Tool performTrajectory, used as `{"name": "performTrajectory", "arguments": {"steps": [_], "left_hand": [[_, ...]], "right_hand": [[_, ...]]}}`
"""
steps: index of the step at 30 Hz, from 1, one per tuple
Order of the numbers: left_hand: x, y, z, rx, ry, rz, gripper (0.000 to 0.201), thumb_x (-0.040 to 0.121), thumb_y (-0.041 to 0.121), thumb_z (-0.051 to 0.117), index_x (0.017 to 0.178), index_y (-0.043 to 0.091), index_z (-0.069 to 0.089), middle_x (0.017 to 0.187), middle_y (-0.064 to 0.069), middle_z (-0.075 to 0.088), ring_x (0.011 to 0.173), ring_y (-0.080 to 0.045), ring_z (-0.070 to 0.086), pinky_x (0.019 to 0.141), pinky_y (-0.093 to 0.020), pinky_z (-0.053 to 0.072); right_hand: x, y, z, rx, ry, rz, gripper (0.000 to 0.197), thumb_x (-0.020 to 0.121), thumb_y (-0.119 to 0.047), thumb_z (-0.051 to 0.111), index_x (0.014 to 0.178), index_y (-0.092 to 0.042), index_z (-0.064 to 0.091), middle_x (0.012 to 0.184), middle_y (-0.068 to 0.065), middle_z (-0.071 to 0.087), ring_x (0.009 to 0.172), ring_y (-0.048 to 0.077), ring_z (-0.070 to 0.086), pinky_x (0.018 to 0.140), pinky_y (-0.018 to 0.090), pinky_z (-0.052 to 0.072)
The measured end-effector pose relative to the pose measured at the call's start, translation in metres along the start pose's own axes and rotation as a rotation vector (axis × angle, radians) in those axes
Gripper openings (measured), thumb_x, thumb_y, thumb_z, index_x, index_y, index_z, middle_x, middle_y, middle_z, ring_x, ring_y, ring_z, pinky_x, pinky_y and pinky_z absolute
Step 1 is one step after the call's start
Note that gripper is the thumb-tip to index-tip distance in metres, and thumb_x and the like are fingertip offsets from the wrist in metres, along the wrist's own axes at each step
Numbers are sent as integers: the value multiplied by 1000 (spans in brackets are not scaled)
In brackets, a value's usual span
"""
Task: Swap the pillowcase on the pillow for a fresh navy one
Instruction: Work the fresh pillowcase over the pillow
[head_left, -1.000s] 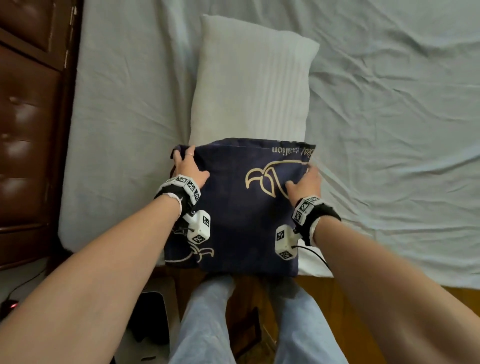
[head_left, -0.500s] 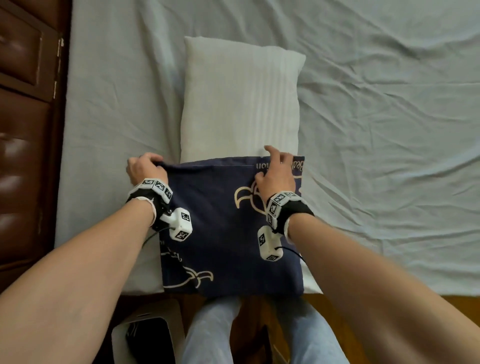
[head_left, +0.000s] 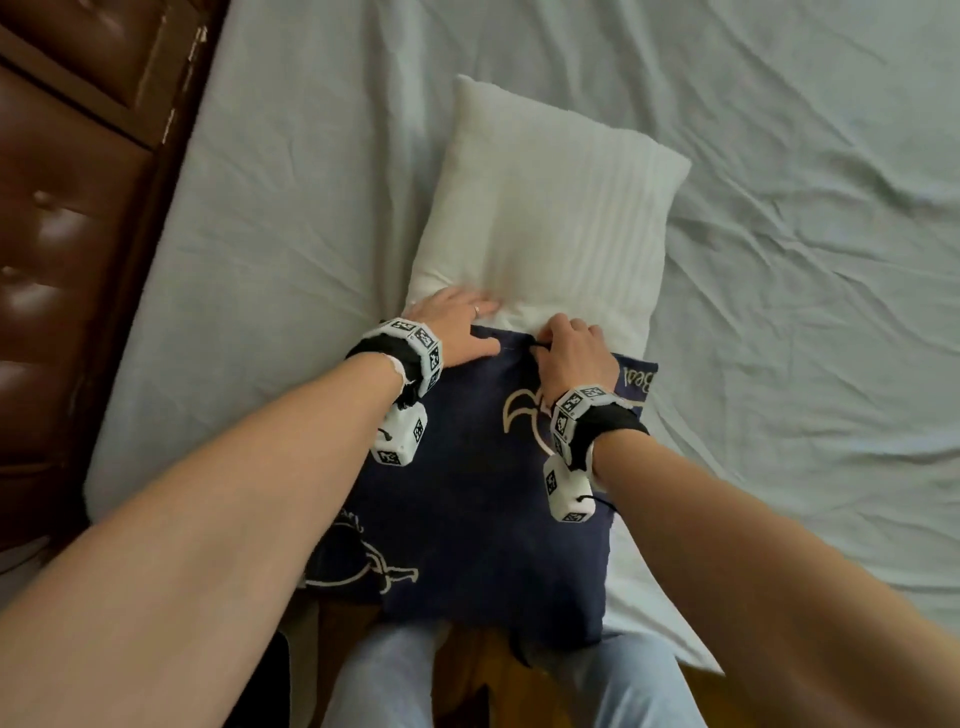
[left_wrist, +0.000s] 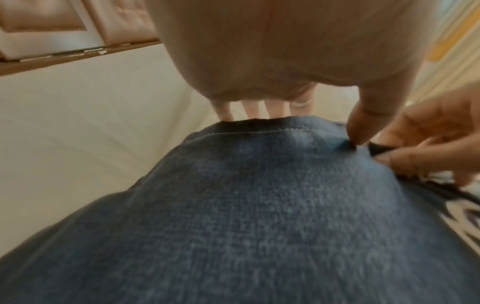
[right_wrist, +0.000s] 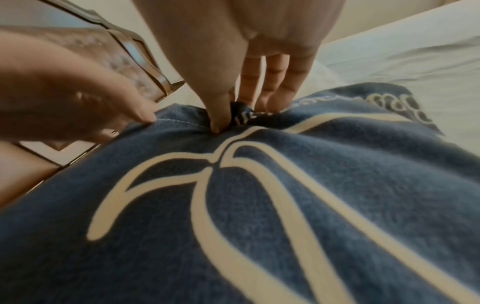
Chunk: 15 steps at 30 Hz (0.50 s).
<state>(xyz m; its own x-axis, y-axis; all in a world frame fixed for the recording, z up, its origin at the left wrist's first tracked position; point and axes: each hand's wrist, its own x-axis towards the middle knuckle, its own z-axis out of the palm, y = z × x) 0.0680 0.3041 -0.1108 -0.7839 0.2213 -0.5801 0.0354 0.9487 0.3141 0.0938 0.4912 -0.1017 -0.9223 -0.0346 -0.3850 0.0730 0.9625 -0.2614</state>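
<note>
A white pillow (head_left: 550, 208) lies on the bed, its near half inside a navy pillowcase (head_left: 467, 493) with cream line drawings. My left hand (head_left: 467, 325) lies flat at the case's open hem, fingers stretched onto the bare pillow and thumb resting on the navy cloth (left_wrist: 246, 205). Just to its right, my right hand (head_left: 550, 343) pinches the bunched middle of the hem between thumb and fingers (right_wrist: 221, 121). The navy fabric (right_wrist: 285, 205) bulges over the pillow beneath both wrists. The pillow's covered end is hidden.
A pale, wrinkled sheet (head_left: 805, 312) covers the mattress around the pillow. A brown padded headboard (head_left: 62, 260) runs along the left. My legs in light jeans (head_left: 395, 675) stand against the wooden bed edge at the bottom.
My left hand left the case's left corner and slid right, onto the pillow by the hem. My right hand shifted left and took a pinch of the hem's middle.
</note>
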Motion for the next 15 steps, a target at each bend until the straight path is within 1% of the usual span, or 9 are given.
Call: {"name": "performTrajectory", "arguments": {"steps": [2,3,4,5,6,8,10,13,15], "left_hand": [[6,3,6,46,-120,-58,61,74,76,43,119,41,62,122,3,61,120,-26,52,98,-40,39],[6,2,12,62,-156,-81,64,72,82,39,108,36,66,108,1,64,110,-27,57,94,-39,38],[5,2,16,74,-193,-112,66,72,85,37,100,34,67,101,0,64,106,-27,58,94,-40,36],[5,3,18,71,-219,-139,64,74,86,35,95,33,65,98,0,63,105,-27,57,95,-39,34],[4,5,17,60,-234,-166,64,76,84,35,97,32,66,98,0,63,106,-27,56,97,-39,32],[7,10,10,46,-231,-217,59,82,77,37,105,30,65,100,-2,63,108,-26,53,103,-39,28],[14,13,-1,54,-181,-229,41,88,63,42,99,28,62,97,-1,63,104,-24,53,104,-38,27],[19,4,-3,64,-39,-257,15,85,38,53,93,31,63,102,5,67,108,-19,56,109,-36,23],[19,-7,-4,75,41,-301,11,86,25,51,88,31,60,101,7,68,109,-18,55,106,-34,23]], "right_hand": [[11,5,-8,59,15,62,17,97,-30,55,109,-19,56,110,5,63,103,30,57,68,34,38],[20,8,-14,103,32,94,15,97,-27,54,108,-18,56,108,6,64,98,31,60,69,34,39],[32,8,-22,157,55,123,14,96,-25,52,107,-17,55,108,6,64,95,33,61,70,34,40],[45,8,-30,210,89,155,13,96,-23,51,107,-17,55,107,6,64,91,33,60,71,35,41],[58,7,-39,253,123,179,13,95,-21,50,107,-17,54,107,5,63,88,32,58,71,35,40],[75,8,-47,297,120,195,14,95,-16,47,108,-16,53,105,6,63,84,31,56,70,34,38],[76,10,-40,355,39,195,17,95,-15,47,110,-16,54,107,7,63,90,31,59,72,33,40],[56,19,-24,417,-22,143,32,90,-16,52,122,-19,53,123,3,57,113,25,55,88,35,45],[45,31,-23,410,22,110,43,87,-11,52,128,-20,51,130,2,53,122,23,46,98,37,42]]}}
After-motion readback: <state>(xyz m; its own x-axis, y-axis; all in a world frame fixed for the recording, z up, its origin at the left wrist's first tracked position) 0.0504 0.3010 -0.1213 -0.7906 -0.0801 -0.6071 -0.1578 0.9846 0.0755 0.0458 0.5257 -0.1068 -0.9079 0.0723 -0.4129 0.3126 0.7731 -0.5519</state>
